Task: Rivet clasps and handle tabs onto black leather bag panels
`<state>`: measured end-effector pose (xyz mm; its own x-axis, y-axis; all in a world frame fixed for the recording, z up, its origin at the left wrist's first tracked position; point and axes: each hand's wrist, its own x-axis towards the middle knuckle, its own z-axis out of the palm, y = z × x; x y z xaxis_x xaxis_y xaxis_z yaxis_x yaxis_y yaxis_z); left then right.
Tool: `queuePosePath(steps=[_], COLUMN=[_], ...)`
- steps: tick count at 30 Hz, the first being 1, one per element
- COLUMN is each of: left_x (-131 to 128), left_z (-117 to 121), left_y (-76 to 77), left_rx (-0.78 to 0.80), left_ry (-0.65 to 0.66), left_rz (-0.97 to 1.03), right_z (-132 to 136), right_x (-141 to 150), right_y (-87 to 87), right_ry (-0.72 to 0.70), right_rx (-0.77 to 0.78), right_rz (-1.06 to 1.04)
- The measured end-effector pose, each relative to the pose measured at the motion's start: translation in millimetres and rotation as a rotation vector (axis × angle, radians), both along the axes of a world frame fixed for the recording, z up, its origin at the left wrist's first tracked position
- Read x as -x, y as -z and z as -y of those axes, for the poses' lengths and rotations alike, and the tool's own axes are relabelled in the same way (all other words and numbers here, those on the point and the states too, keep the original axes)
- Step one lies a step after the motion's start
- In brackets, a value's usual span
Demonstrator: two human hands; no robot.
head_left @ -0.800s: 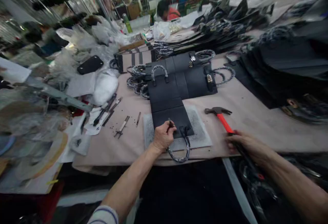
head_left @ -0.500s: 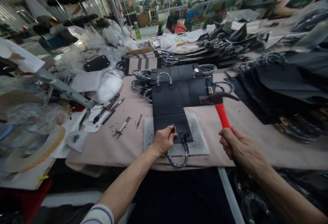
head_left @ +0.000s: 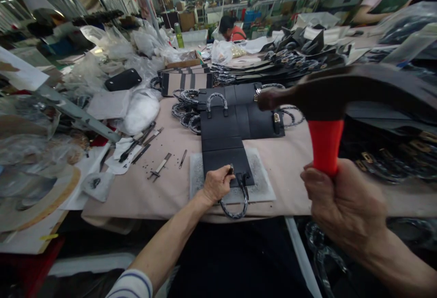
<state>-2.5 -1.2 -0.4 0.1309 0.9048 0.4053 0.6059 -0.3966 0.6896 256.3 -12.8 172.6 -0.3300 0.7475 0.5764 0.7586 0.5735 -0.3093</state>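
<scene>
Our black panel (head_left: 221,151), creased and loop-handled, lies partly on the pale slab (head_left: 262,175); our left fingers (head_left: 224,171) pinch a small tool (head_left: 231,169), our right fingers (head_left: 316,189) clasp the hammer (head_left: 326,141), raised higher than before.

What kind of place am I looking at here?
Probably a bag-making workshop or factory: flat black bag panels with looped handles lie on the table, more dark pieces are piled behind, and the person's right hand holds a hammer.
</scene>
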Motion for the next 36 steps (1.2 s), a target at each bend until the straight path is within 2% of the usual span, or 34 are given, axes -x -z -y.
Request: queuePosePath(steps=[3, 5, 7, 9, 11, 14, 17, 21, 23, 26, 28, 30, 33, 36], left_x=[0.1, 0.0, -0.3, -0.4, -0.5, -0.6, -0.9, 1.3, 3.7, 5.0, 3.0, 0.0, -2.9, -2.9], left_z=[0.2, 0.1, -0.1, -0.4, -0.7, -1.0, -0.8, 2.2, 3.5, 3.4, 1.9, 0.0, -1.8, -1.7], left_y=[2.6, 4.4, 5.6, 5.6, 4.9, 4.4, 4.7, -0.8, -6.9, -15.3, -17.0, -14.6, -6.7, -1.0], left_rx=[0.006, 0.020, 0.030, 0.034, 0.025, 0.008, -0.006, 0.037, 0.072, 0.097, 0.105, 0.116, 0.115, 0.088], left_ry=[0.003, 0.004, 0.000, 0.004, 0.003, 0.015, 0.050, 0.004, 0.043, 0.108, 0.097, 0.064, -0.012, -0.027], left_rz=[-0.030, -0.044, -0.042, -0.038, -0.048, -0.059, -0.045, 0.025, 0.069, 0.063, 0.017, -0.001, 0.052, 0.085], right_z=[2.1, 2.0, 2.6, 5.1, 9.3, 17.0, 22.3, 19.2, 14.8, 11.9, 12.8, 13.9, 13.1, 12.4], right_x=[-2.6, -5.2, -4.7, -1.2, 0.9, -4.9, -15.5, -16.9, -14.2, -11.5, -10.6, -9.6, -7.6, -5.1], right_y=[9.0, 8.1, 2.7, 1.8, 10.7, 32.6, 39.1, 20.7, 16.8, 28.8, 41.2, 46.5, 31.9, 4.5], right_ry=[-0.156, -0.218, -0.124, 0.003, -0.026, -0.212, -0.170, -0.100, -0.067, -0.025, -0.017, -0.024, -0.049, -0.014], right_rx=[0.120, 0.205, 0.175, 0.060, 0.032, 0.249, 0.463, 0.503, 0.512, 0.595, 0.640, 0.648, 0.580, 0.386], right_rz=[0.166, 0.268, 0.171, 0.023, 0.052, 0.264, 0.147, -0.022, -0.035, -0.036, -0.012, 0.013, 0.018, -0.035])
